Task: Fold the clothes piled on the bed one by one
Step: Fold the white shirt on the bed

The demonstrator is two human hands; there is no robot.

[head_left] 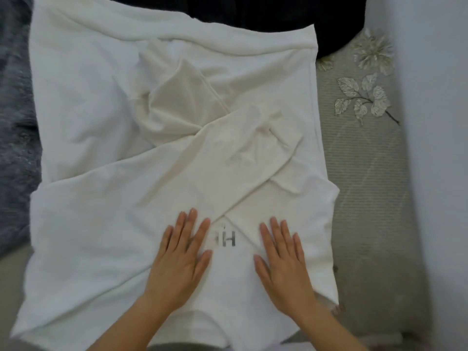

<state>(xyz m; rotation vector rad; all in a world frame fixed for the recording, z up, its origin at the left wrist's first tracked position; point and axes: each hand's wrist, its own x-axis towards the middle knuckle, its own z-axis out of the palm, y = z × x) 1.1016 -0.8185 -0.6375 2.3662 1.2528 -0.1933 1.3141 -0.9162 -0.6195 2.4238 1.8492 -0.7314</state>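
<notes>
A white sweatshirt (88,122) lies spread flat on the bed (367,198), its neckline (200,317) nearest the person and its hem at the far end. Both hands rest on it just beyond the neckline, palms down, fingers straight and slightly spread, gripping nothing. The left hand (181,259) and the right hand (283,264) lie side by side but apart, with a small patch of grey lettering (226,238) showing on the cloth between them. One sleeve (228,158) is folded across the body of the sweatshirt, running on a slant from the left edge up towards the right, and its lower edge passes just beyond the fingertips of both hands. A second sleeve (177,97) lies bunched farther off, near the middle of the sweatshirt, partly under the first. The cloth is creased around the two sleeves and smoother under the hands.

The bed is covered in a grey ribbed sheet printed with pale leaves and flowers, bare along the right of the sweatshirt. A dark garment (278,13) lies at the far end, touching the hem. A fuzzy grey blanket (15,97) runs along the left edge, and a pale wall (435,97) stands to the right of the bed
</notes>
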